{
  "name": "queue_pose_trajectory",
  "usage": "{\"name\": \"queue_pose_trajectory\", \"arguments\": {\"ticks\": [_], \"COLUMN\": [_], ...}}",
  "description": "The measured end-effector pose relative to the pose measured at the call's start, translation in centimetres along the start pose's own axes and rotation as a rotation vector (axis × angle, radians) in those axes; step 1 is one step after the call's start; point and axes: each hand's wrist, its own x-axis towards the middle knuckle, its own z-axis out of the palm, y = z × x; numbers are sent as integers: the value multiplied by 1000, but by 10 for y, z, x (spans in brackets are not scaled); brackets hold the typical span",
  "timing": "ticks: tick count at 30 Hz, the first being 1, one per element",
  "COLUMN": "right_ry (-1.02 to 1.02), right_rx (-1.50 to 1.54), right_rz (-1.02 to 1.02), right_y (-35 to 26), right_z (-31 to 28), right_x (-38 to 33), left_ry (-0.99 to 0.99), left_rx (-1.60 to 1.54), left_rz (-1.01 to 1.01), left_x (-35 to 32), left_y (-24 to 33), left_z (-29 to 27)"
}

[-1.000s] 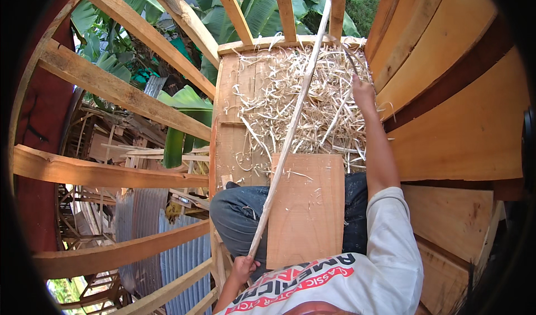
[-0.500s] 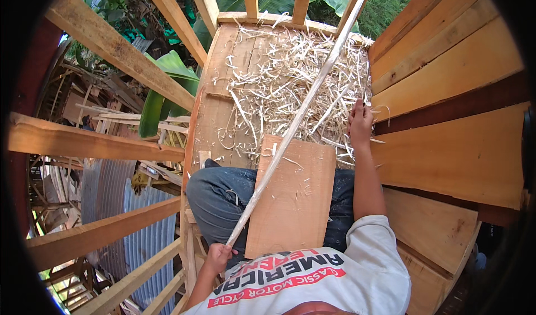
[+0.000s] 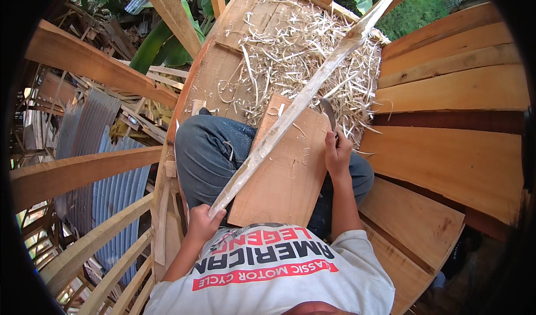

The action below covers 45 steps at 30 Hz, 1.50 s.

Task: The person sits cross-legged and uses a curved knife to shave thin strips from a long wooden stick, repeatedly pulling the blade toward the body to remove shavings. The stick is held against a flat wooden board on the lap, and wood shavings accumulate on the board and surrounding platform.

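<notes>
A long pale whittled wooden pole [image 3: 279,128] slants from near my left hip up to the far right. My left hand [image 3: 206,221] is closed round its lower end. My right hand [image 3: 338,152] grips a knife, its dark curved blade [image 3: 328,113] pointing up and away, to the right of the pole and apart from it; the handle is mostly covered by my fingers. Across my lap lies a flat wooden board [image 3: 290,170], tilted, with a few small chips on it. The pole passes over the board's left part.
Curly wood shavings [image 3: 279,41] cover much of the plank floor [image 3: 223,69] ahead. Wide planks [image 3: 446,153] form a wall close on the right. Wooden slats [image 3: 84,170] stand along the left, with corrugated sheets [image 3: 120,186] and scrap wood beyond them. Green leaves grow past the far edge.
My right hand has drawn the knife back from over the shavings to beside the lap board. The pole has turned, showing a broader face. The whole view has shifted and tilted.
</notes>
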Motion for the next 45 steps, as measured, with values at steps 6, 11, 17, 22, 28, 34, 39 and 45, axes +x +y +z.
{"name": "queue_pose_trajectory", "arguments": {"ticks": [6,11,17,22,28,34,39,45], "right_ry": [-165,-333,-397,-379,-311,-275,-234,-124], "right_rx": [-126,-286,-396,-519,-593,-708,-684,-744], "right_rz": [-12,38,-27,-49,-79,-195,-252,-206], "right_y": [-29,-52,-73,-80,-67,-60,-54,-41], "right_z": [2,5,17,21,28,30,34,35], "right_x": [-35,-53,-62,-54,-42,-24,-14,-6], "left_ry": [90,113,114,95,78,63,59,83], "left_rx": [51,29,14,-46,-109,-94,-86,-103], "left_rz": [26,38,36,13,-34,-52,-50,-32], "left_x": [-3,-2,-1,0,2,3,5,6], "left_y": [0,4,-7,-10,-7,-4,2,-1], "left_z": [8,11,15,16,16,13,12,15]}}
